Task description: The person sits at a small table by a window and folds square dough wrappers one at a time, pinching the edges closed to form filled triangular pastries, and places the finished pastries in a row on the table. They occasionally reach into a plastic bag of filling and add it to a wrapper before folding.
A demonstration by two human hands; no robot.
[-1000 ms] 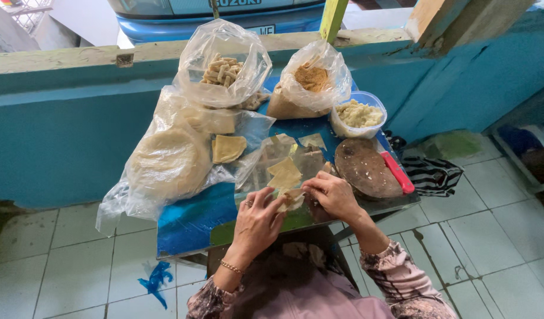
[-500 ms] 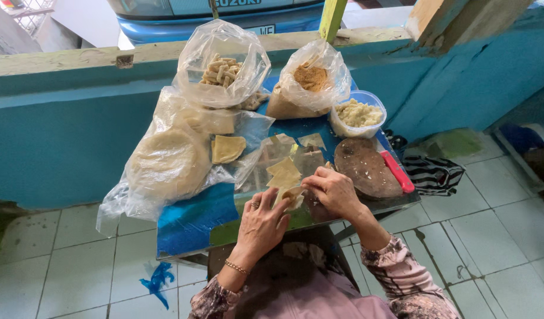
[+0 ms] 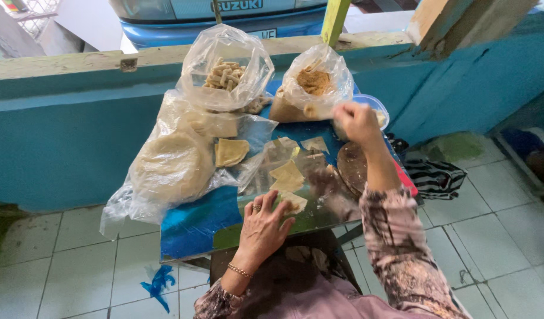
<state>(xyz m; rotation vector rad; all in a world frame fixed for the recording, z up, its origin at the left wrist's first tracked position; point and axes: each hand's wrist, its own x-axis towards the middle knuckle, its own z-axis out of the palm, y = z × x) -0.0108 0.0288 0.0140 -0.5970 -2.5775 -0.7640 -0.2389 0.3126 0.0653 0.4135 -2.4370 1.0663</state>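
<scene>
A small blue surface (image 3: 192, 227) stands against a teal wall (image 3: 65, 136) on a pale tiled floor (image 3: 65, 277). The biggest thing on it is a clear bag of round flat wrappers (image 3: 168, 168), lying along the left edge and spilling over it. At the far edge sit two more clear bags: one with short pale rolled sticks (image 3: 227, 74) toward the far left corner, one with brown crumbs (image 3: 313, 85) beside it to the right. At the far right corner is a clear tub (image 3: 375, 106), partly hidden. A round brown board (image 3: 351, 165) lies near the right edge. In the middle, on a clear sheet, lie several folded triangular wrappers (image 3: 286, 174), with one more (image 3: 230, 152) just beside the big bag.

The left hand (image 3: 263, 227) lies flat, fingers spread, at the near edge, its fingertips touching a folded wrapper piece (image 3: 294, 202). The right hand (image 3: 356, 121) is up at the far right, over the tub, fingers curled loosely; whether it holds anything I cannot tell. The two hands are well apart.
</scene>
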